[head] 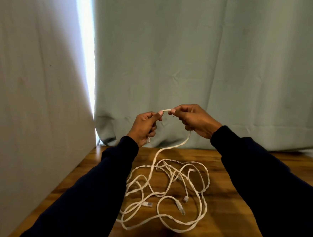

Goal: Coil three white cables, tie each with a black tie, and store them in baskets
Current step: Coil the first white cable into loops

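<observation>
Both hands are raised above the far edge of a brown wood-grain table, close together. The left hand grips one end of a flat white cable, its clear plug hanging out below the palm, thumb pressed on the strand. The right hand pinches the same cable just beside it, so a short arc spans between the two thumbs. From the right hand the cable drops to the table and joins a loose tangle of white cables lying mid-table between the dark navy sleeves; how many cables the tangle holds is hard to tell. A pale green curtain hangs behind.
</observation>
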Demonstrator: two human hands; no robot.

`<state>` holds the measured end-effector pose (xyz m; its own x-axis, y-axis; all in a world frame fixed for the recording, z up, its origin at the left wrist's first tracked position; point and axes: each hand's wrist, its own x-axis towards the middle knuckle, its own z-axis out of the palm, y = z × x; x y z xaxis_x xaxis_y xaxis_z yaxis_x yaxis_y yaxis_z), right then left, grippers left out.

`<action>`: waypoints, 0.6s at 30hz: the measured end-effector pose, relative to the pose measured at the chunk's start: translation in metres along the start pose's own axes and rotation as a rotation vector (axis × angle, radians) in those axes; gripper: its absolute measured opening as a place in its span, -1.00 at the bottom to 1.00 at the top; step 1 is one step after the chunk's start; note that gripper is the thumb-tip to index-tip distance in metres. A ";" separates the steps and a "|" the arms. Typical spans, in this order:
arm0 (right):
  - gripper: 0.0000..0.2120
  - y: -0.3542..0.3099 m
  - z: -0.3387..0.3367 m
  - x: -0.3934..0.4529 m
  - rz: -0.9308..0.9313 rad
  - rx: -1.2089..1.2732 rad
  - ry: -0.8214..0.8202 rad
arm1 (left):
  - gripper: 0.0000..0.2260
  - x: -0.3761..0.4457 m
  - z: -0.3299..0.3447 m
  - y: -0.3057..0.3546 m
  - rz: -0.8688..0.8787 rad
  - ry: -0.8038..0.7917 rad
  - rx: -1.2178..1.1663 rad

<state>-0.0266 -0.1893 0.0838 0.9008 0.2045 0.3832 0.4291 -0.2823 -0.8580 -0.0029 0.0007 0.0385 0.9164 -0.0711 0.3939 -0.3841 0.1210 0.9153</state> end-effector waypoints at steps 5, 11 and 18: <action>-0.79 0.009 0.006 0.010 -0.194 0.037 0.176 | -0.68 -0.003 0.003 0.008 -0.186 -0.198 -0.381; -0.75 0.029 0.024 0.016 -0.209 0.168 0.244 | -0.59 -0.004 0.017 0.010 -0.207 -0.458 -0.639; -0.74 0.055 0.043 0.020 -0.194 -0.258 0.203 | -0.53 0.006 0.027 0.006 -0.154 -0.512 -0.647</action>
<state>0.0127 -0.1606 0.0297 0.7847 0.0946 0.6126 0.5727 -0.4887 -0.6582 -0.0029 -0.0258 0.0483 0.7287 -0.5553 0.4008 0.0245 0.6061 0.7950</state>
